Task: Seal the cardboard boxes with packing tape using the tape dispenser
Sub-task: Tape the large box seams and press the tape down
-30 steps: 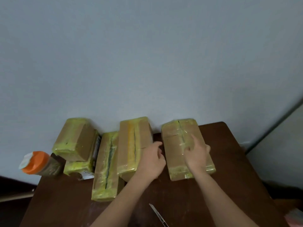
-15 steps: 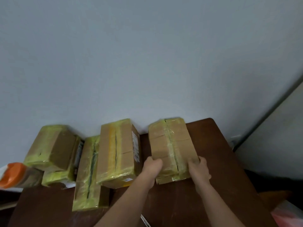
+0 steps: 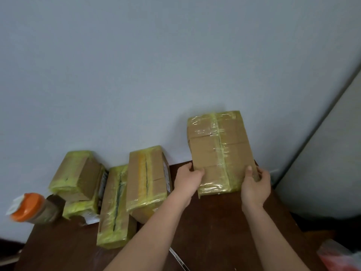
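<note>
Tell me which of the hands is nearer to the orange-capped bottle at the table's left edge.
Left. The left hand grips the near left edge of the raised taped cardboard box, on the side toward the orange-capped bottle. The right hand grips the box's right edge, farther away.

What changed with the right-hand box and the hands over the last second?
The taped brown cardboard box, which lay flat on the dark wooden table under loosely resting hands, has been taken by its near end and tilted up off the surface. The left hand and right hand now grip its sides. The other yellow-taped boxes stayed put.
</note>
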`<move>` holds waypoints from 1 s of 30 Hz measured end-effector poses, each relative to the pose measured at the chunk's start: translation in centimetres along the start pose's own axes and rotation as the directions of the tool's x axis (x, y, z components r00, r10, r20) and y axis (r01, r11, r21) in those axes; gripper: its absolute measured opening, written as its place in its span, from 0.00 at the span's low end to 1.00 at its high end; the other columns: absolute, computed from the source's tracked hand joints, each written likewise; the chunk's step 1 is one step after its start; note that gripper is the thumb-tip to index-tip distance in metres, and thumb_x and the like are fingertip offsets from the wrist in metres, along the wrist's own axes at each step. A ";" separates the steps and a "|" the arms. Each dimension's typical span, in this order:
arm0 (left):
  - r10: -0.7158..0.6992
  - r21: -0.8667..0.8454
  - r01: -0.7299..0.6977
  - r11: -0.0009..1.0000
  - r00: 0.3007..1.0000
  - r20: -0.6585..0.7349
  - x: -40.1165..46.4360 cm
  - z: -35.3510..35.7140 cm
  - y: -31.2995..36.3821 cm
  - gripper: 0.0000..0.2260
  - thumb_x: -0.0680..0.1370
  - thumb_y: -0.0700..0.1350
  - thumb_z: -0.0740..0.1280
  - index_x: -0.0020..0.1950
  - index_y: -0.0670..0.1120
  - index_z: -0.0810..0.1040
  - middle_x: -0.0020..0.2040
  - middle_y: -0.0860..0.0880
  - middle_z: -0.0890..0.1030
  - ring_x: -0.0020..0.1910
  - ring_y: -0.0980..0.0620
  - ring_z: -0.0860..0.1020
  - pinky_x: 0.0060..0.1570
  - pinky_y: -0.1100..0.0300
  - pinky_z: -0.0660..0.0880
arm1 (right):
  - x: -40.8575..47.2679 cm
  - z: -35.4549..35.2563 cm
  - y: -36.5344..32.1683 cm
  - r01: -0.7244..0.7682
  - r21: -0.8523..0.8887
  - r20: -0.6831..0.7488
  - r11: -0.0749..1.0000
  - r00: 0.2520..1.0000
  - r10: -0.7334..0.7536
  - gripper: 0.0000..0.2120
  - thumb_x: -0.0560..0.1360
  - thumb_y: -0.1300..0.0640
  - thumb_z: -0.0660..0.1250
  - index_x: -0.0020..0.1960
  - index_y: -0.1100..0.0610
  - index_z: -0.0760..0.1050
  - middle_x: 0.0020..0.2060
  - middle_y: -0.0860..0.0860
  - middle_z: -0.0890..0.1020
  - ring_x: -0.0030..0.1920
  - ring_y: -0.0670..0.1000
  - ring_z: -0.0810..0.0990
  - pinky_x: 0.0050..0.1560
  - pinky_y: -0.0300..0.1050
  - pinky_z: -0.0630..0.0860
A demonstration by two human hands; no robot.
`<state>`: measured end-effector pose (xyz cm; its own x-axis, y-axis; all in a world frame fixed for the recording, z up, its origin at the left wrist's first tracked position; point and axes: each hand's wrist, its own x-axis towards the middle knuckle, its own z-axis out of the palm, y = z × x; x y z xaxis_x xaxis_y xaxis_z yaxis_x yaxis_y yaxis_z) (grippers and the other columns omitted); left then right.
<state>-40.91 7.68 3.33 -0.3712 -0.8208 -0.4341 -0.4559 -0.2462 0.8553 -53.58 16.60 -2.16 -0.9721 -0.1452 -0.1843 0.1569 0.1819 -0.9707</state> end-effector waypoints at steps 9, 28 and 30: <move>0.243 -0.166 -0.264 0.950 0.960 -0.137 -6.2 -7.5 0.5 0.25 0.70 0.57 0.75 0.58 0.50 0.67 0.57 0.49 0.77 0.51 0.56 0.78 0.43 0.65 0.75 | -7.4 -0.2 -5.7 0.266 0.200 0.048 0.943 0.958 -0.281 0.07 0.79 0.58 0.66 0.58 0.56 0.75 0.51 0.49 0.79 0.53 0.49 0.77 0.57 0.45 0.75; 0.042 -0.606 -0.249 0.755 0.942 -0.334 -18.6 -33.0 -15.9 0.23 0.73 0.54 0.72 0.65 0.49 0.73 0.56 0.51 0.83 0.53 0.51 0.82 0.55 0.48 0.78 | -35.4 8.5 -2.8 0.090 0.103 0.742 0.991 0.656 -0.137 0.34 0.70 0.30 0.67 0.72 0.40 0.64 0.68 0.42 0.72 0.68 0.49 0.71 0.66 0.58 0.73; -0.015 -0.627 -0.216 0.749 0.940 -0.341 -19.9 -35.0 -18.0 0.22 0.73 0.56 0.71 0.64 0.50 0.73 0.53 0.52 0.84 0.51 0.51 0.83 0.52 0.48 0.79 | -38.2 9.4 -1.4 0.059 0.069 0.800 0.996 0.594 -0.090 0.39 0.64 0.25 0.66 0.71 0.40 0.65 0.66 0.43 0.75 0.66 0.49 0.74 0.62 0.59 0.76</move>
<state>3.02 10.39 6.45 -0.0663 -0.9436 -0.3243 0.2458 -0.3305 0.9112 -15.08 12.75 4.80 -0.4519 -0.8802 -0.1450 0.1109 0.1058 -0.9882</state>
